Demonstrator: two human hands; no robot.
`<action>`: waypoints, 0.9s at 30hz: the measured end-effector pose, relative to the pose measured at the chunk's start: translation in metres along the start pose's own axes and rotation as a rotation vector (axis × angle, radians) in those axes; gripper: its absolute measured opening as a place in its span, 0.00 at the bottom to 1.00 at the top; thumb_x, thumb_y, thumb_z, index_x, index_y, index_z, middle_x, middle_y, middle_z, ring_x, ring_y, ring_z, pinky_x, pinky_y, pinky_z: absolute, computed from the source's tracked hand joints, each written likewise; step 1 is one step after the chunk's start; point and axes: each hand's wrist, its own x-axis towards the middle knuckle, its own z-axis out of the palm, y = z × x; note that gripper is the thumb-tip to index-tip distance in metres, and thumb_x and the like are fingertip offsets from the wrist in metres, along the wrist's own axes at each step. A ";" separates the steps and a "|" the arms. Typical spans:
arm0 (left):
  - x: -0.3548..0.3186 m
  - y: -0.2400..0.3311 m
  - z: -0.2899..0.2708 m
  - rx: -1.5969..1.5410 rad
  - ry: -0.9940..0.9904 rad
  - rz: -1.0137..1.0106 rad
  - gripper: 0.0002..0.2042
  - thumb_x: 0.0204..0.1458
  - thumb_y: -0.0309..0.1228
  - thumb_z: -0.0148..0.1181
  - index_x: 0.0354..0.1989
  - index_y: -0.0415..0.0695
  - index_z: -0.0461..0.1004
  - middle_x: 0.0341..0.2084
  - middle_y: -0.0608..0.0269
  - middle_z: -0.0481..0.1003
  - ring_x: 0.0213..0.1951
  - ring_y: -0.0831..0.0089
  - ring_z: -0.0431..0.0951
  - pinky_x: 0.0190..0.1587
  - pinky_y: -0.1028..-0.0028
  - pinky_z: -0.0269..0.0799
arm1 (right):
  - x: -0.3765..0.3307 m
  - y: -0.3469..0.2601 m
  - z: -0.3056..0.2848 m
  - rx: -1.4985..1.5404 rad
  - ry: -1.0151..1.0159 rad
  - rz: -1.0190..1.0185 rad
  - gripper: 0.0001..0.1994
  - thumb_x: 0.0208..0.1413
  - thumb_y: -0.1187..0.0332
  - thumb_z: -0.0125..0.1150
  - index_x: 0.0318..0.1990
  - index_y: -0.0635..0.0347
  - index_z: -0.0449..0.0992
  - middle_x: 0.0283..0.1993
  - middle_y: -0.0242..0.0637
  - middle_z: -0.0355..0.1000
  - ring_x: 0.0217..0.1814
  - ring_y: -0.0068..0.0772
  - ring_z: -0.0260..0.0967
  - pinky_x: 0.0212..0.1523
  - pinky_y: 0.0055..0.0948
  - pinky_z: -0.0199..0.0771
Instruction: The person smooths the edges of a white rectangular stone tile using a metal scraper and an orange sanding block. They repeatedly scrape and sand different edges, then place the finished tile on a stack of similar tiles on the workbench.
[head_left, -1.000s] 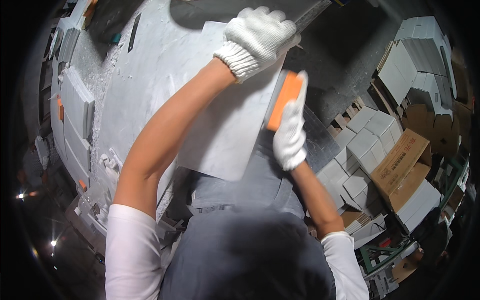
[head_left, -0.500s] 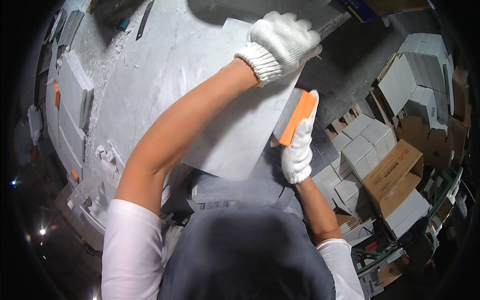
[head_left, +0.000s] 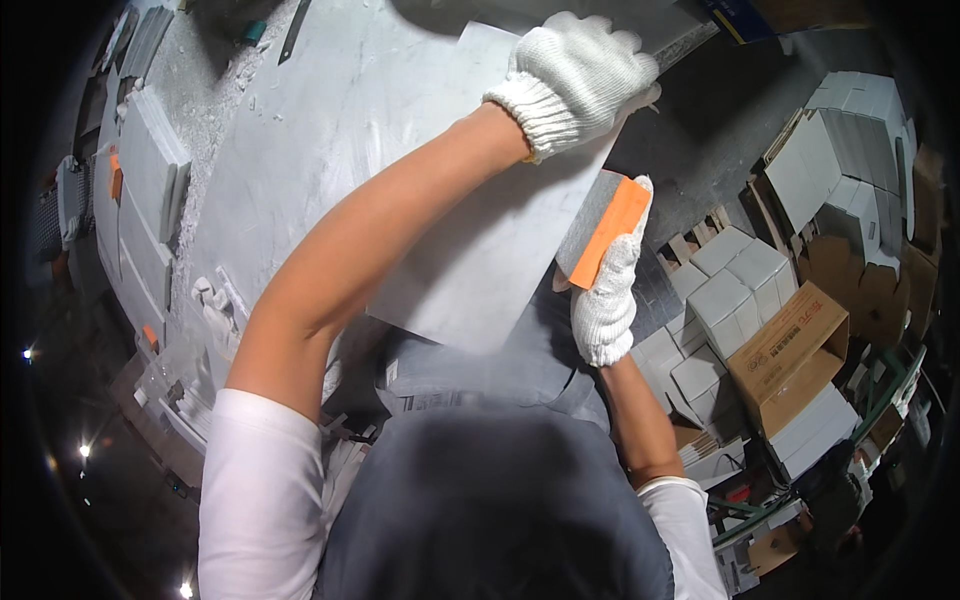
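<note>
Slab (head_left: 470, 260) under left hand (head_left: 582, 85); block (head_left: 610, 235) in right hand (head_left: 605, 315).
Slab lies on bench (head_left: 310, 160), near end toward the person's lap; left grip closed over its far right edge. Block, orange and grey, at slab's right edge, nearer than left hand; right grip wrapped around its right side, contact with slab unclear. White boxes (head_left: 738, 280) farther right.

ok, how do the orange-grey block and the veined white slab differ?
The block is small; the slab is much larger. The block is orange and grey, the slab white with faint grey veins. The right hand holds the block; the left hand is on the slab. Both have straight edges.
</note>
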 end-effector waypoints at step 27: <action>-0.004 -0.001 -0.011 -0.105 -0.019 0.001 0.11 0.56 0.40 0.57 0.32 0.46 0.77 0.32 0.53 0.76 0.37 0.54 0.78 0.40 0.56 0.73 | 0.021 -0.025 0.001 0.053 -0.123 -0.149 0.39 0.68 0.35 0.34 0.76 0.51 0.46 0.49 0.33 0.69 0.35 0.23 0.68 0.36 0.23 0.73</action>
